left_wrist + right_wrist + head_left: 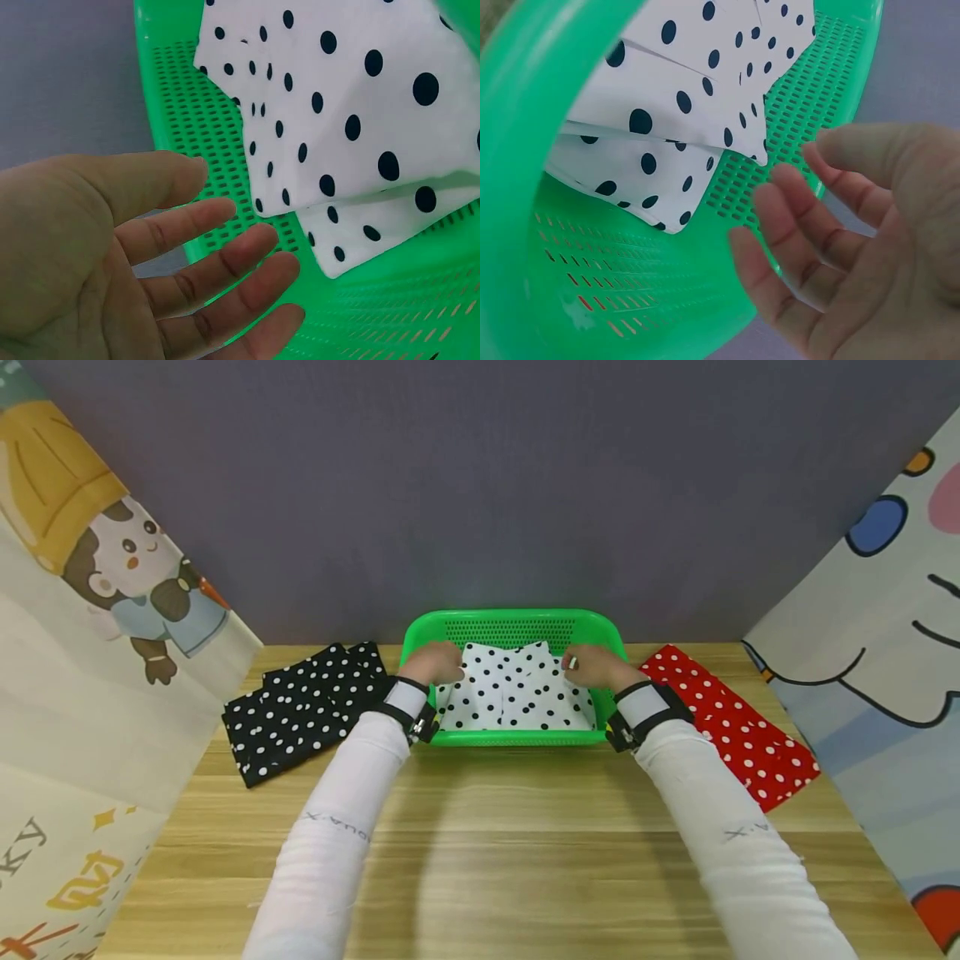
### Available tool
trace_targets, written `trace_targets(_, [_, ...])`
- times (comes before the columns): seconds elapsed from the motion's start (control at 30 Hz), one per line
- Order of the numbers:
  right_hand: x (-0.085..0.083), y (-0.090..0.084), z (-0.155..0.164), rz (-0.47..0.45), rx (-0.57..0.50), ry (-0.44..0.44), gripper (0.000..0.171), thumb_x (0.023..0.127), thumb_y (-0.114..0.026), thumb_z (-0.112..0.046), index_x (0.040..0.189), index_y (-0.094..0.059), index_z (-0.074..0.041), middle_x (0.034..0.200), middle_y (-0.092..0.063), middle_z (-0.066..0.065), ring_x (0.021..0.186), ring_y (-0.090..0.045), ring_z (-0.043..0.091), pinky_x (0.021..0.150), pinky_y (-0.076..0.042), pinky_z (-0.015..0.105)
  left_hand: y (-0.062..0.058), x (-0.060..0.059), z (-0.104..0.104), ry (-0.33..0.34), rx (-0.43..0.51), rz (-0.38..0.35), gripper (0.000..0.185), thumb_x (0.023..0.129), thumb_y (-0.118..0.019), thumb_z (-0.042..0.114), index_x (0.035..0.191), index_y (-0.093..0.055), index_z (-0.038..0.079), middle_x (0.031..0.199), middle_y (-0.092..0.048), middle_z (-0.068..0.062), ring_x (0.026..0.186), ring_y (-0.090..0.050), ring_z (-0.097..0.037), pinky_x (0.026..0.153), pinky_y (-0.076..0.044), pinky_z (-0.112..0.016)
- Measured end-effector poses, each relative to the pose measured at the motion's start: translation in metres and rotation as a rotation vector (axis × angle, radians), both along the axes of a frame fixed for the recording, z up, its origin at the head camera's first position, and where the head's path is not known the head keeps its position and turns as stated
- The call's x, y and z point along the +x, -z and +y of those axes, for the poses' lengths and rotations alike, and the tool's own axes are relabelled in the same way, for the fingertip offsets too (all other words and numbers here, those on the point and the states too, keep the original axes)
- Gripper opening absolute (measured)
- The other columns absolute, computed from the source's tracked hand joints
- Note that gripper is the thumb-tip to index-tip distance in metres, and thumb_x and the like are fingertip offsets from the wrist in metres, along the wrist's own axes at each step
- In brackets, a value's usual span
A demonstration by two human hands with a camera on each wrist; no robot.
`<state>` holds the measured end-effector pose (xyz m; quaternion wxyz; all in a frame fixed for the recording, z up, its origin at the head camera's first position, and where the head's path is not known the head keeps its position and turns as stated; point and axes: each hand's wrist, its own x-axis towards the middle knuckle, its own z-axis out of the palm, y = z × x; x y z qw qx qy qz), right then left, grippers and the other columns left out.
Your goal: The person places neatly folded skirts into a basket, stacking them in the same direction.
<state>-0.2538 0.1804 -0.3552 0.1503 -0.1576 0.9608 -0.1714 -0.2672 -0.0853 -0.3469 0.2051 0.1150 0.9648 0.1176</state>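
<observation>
A white cloth with black dots (517,689) lies folded inside a green plastic basket (517,739). My left hand (150,255) is over the basket's left side, its fingers loosely bent and apart from the cloth, with nothing in them. On the opposite side my right hand (855,240) hovers near the basket wall, fingers relaxed and holding nothing. Both wrist views show a gap between the fingertips and the cloth's edge. In the head view the left hand (437,664) and right hand (596,667) flank the cloth.
A black cloth with white dots (300,710) lies on the wooden table (517,852) left of the basket. To the right is a red cloth with white dots (731,727). A dark grey panel (510,502) rises behind, and printed panels stand at both sides.
</observation>
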Motion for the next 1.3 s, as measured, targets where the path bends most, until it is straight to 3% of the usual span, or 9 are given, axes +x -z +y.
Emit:
trace_targets(0.03, [0.001,0.0,0.0,0.026,-0.012,-0.006,0.024,0.089,-0.047,-0.01,0.109,-0.055,0.002,0.101,-0.058,0.018,0.069,-0.049,0.02,0.059,-0.039,0.028,-0.001,0.001,-0.001,0.002,0.003,0.008,0.026,0.085,-0.052,0.013,0.064,-0.036,0.012,0.06,-0.033,0.001,0.048,-0.027,-0.01,0.045,-0.024,-0.021])
trace_targets(0.1, [0.004,-0.001,0.001,0.07,-0.033,-0.016,0.019,0.088,-0.048,-0.008,0.103,-0.056,0.001,0.094,-0.059,0.016,0.068,-0.05,0.02,0.058,-0.04,0.029,-0.002,0.004,-0.003,0.011,0.012,0.036,0.016,0.085,-0.054,0.014,0.071,-0.047,0.01,0.067,-0.044,0.001,0.052,-0.032,-0.011,0.047,-0.028,-0.021])
trace_targets(0.17, [0.006,0.0,0.003,0.109,-0.044,-0.031,0.014,0.087,-0.05,-0.008,0.098,-0.056,0.0,0.086,-0.058,0.014,0.066,-0.05,0.02,0.057,-0.04,0.029,-0.003,0.008,-0.006,0.017,0.019,0.056,0.008,0.085,-0.055,0.016,0.087,-0.058,0.008,0.083,-0.056,-0.003,0.061,-0.043,-0.013,0.053,-0.036,-0.023])
trace_targets(0.27, [0.011,0.001,0.005,0.172,-0.042,-0.055,0.008,0.087,-0.051,-0.008,0.091,-0.056,-0.003,0.078,-0.055,0.009,0.063,-0.048,0.02,0.056,-0.039,0.029,-0.004,0.013,-0.009,0.028,0.021,0.086,0.029,0.086,-0.056,0.018,0.112,-0.061,0.008,0.112,-0.06,-0.007,0.084,-0.055,-0.019,0.069,-0.047,-0.031])
trace_targets(0.37, [0.018,0.002,0.007,0.224,-0.035,-0.072,0.006,0.087,-0.052,-0.008,0.087,-0.056,-0.004,0.074,-0.054,0.007,0.062,-0.047,0.019,0.056,-0.039,0.029,-0.005,0.019,-0.01,0.035,0.023,0.107,0.031,0.086,-0.056,0.019,0.114,-0.061,0.009,0.117,-0.06,-0.008,0.093,-0.057,-0.023,0.077,-0.048,-0.038])
trace_targets(0.6, [0.036,0.003,0.009,0.283,-0.045,-0.057,0.01,0.089,-0.052,-0.011,0.087,-0.058,-0.005,0.076,-0.057,0.006,0.065,-0.049,0.018,0.06,-0.043,0.03,-0.002,0.035,-0.013,0.038,0.036,0.208,0.021,0.085,-0.058,0.019,0.103,-0.064,0.01,0.105,-0.064,-0.007,0.083,-0.059,-0.022,0.066,-0.049,-0.036])
trace_targets(1.0, [0.073,0.013,0.017,0.405,-0.071,-0.046,0.004,0.085,-0.059,-0.008,0.082,-0.056,-0.007,0.074,-0.052,0.004,0.066,-0.045,0.017,0.055,-0.04,0.026,0.012,0.071,-0.015,0.031,0.115,0.368,0.004,0.08,-0.058,0.009,0.082,-0.062,0.011,0.082,-0.063,-0.004,0.061,-0.054,-0.018,0.045,-0.04,-0.027])
trace_targets(1.3, [0.103,0.024,0.026,0.497,-0.095,-0.018,0.007,0.084,-0.061,-0.007,0.081,-0.055,-0.009,0.073,-0.05,0.001,0.063,-0.043,0.014,0.051,-0.039,0.023,0.031,0.102,-0.016,0.058,0.16,0.543,0.011,0.076,-0.061,0.005,0.072,-0.054,0.012,0.067,-0.051,0.001,0.056,-0.047,-0.014,0.043,-0.036,-0.023])
